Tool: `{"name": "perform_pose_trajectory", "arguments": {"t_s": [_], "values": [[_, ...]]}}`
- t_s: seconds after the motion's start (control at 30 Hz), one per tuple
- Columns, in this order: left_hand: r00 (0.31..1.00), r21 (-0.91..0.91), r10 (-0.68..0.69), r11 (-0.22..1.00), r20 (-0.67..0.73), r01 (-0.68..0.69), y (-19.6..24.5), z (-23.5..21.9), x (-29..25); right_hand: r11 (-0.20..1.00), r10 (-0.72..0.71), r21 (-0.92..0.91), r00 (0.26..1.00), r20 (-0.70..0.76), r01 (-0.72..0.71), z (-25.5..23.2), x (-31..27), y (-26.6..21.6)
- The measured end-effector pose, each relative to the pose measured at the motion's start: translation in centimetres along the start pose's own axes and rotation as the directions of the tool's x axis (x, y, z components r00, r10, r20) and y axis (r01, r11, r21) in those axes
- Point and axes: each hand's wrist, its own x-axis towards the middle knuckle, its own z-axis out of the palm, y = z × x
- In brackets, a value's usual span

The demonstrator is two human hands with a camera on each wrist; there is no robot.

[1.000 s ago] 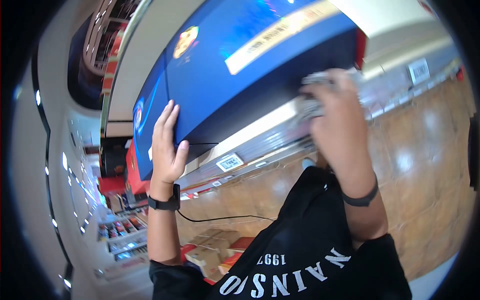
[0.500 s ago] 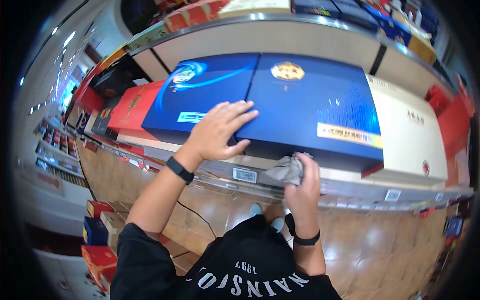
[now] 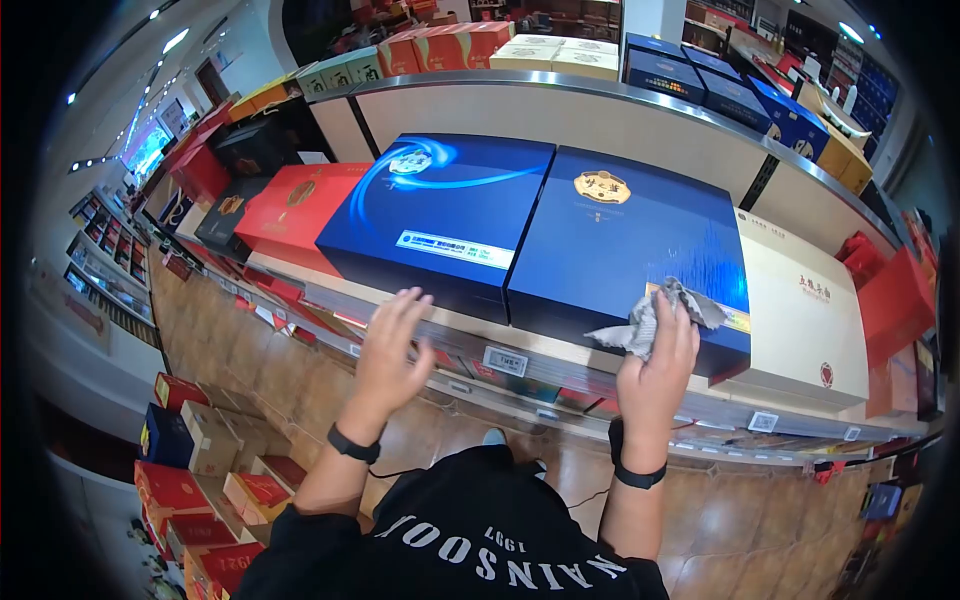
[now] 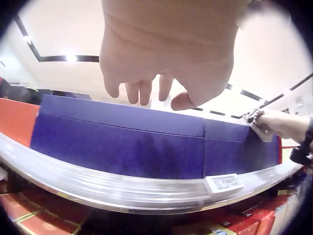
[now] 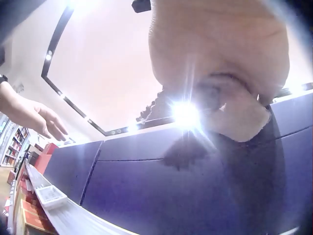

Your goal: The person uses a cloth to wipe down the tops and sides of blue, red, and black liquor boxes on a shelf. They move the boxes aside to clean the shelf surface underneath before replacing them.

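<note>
Cloth bunched in my right hand, fingers curled round it, pressed on the near right corner of the dark blue box on the shelf. My left hand hovers slack and holding nothing, just short of the swirl-printed blue box. Wiping the lid looks like the step in hand; next I'd want a flat, even sweep across it.

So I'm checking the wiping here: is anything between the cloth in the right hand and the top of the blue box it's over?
Nothing visible. The right hand grips the grey cloth at the front edge of the right blue box, whose lid is bare. The left hand hangs open off to the side, clear of it.
</note>
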Motion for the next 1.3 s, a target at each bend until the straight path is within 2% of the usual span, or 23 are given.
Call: {"name": "perform_pose_trajectory", "arguments": {"t_s": [0.1,0.2,0.27,0.3,0.4,0.53,0.57,0.67,0.7,0.8,0.87,0.93,0.97,1.07,1.1,1.2,1.23,1.3], "values": [[0.991,-0.079,-0.133,0.988,0.016,0.134,-3.0,-1.1,-1.1,0.998,-0.046,0.049,0.997,0.059,0.043,0.5,0.2,-2.3],[0.984,-0.065,-0.179,0.982,0.025,0.180,-2.5,-0.6,0.0,0.992,-0.089,0.104,0.987,0.135,0.075,1.9,0.6,-5.3],[0.993,-0.045,-0.116,0.992,0.036,0.117,-2.0,0.4,1.2,0.985,-0.129,0.135,0.974,0.186,0.105,3.4,1.0,-6.8],[0.996,-0.039,-0.084,0.996,0.036,0.086,-1.7,0.9,1.7,0.981,-0.149,0.148,0.976,0.158,0.126,3.9,1.4,-7.7],[0.998,0.009,-0.038,0.999,-0.050,0.039,-1.2,2.6,2.8,0.980,-0.159,0.150,0.966,0.202,0.130,6.2,2.0,-8.5],[0.995,-0.068,-0.092,0.994,-0.035,0.089,-3.1,2.7,4.4,0.943,-0.173,0.318,0.957,0.232,0.093,8.1,2.6,-11.3],[0.995,-0.071,-0.089,0.994,-0.049,0.085,-3.9,2.3,4.7,0.933,-0.165,0.356,0.939,0.302,0.050,8.5,2.7,-12.5],[0.992,-0.061,-0.086,0.995,-0.097,0.081,-8.0,0.7,5.7,0.930,-0.295,0.316,0.896,0.331,0.190,11.8,3.6,-17.4],[0.989,-0.054,-0.089,0.995,-0.114,0.084,-10.2,0.1,5.9,0.940,-0.316,0.250,0.871,0.376,0.233,12.9,4.0,-19.1],[0.986,-0.054,-0.101,0.994,-0.133,0.094,-16.5,-2.3,6.9,0.933,-0.357,0.185,0.861,0.362,0.309,17.2,4.8,-25.1],[0.983,-0.103,-0.104,0.991,-0.148,0.089,-20.4,-3.2,7.6,0.917,-0.389,0.240,0.840,0.379,0.317,20.1,5.1,-29.0],[0.987,-0.207,-0.139,0.971,-0.084,0.119,-23.3,-3.7,8.1,0.902,-0.421,0.273,0.825,0.377,0.335,23.3,5.1,-32.1],[0.987,-0.261,-0.149,0.956,-0.051,0.131,-24.5,-3.7,8.4,0.901,-0.416,0.280,0.846,0.334,0.332,24.7,5.0,-33.5],[0.992,-0.437,-0.113,0.890,0.059,0.127,-27.3,-3.4,8.8,0.938,-0.265,0.316,0.880,0.394,0.141,27.3,5.7,-35.6],[0.984,-0.435,-0.141,0.883,0.109,0.175,-27.3,-3.7,9.5,0.947,-0.241,0.296,0.890,0.387,0.128,27.5,6.0,-35.9],[0.997,-0.476,-0.048,0.877,0.065,0.073,-28.5,-3.2,10.0,0.965,-0.255,0.152,0.904,0.344,0.215,26.6,5.6,-35.1],[0.998,-0.453,-0.002,0.891,0.063,0.031,-28.8,-3.0,9.9,0.979,-0.204,0.073,0.924,0.323,0.191,25.8,5.4,-34.3],[0.997,-0.402,0.065,0.914,0.037,-0.045,-29.4,-2.5,10.1,0.996,-0.021,-0.082,0.976,0.218,0.039,23.8,4.3,-31.4]]}}
